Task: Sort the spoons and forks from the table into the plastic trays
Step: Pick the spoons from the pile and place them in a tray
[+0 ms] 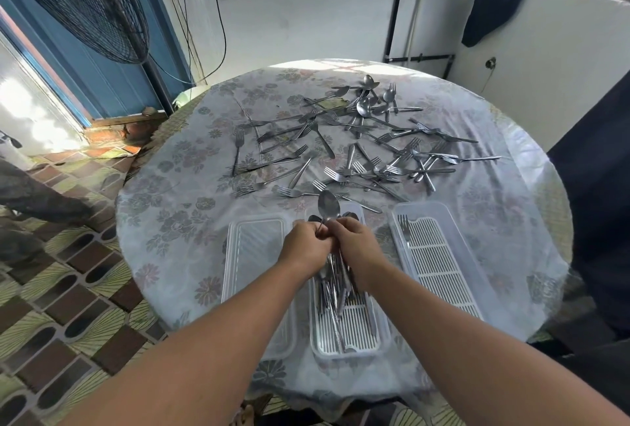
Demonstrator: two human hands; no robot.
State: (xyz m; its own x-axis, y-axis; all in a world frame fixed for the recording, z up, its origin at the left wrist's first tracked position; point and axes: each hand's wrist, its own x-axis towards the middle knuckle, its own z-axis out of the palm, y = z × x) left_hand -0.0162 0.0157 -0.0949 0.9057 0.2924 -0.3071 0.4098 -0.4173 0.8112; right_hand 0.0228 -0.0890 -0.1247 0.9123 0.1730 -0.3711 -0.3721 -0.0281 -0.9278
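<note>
In the head view, the left hand point(304, 244) and right hand point(354, 238) meet over the middle tray point(381, 340), both grips clenched on a bundle of spoons point(335, 275) whose one bowl sticks up toward 12 o'clock. Forks point(341, 153) lie scattered on the table point(163, 221) at 12 o'clock; the right tray point(443, 255) at 2 o'clock holds one fork, the left tray point(259, 255) sits at 10 o'clock. A loosened grip would likely spill spoons outside the tray.
</note>
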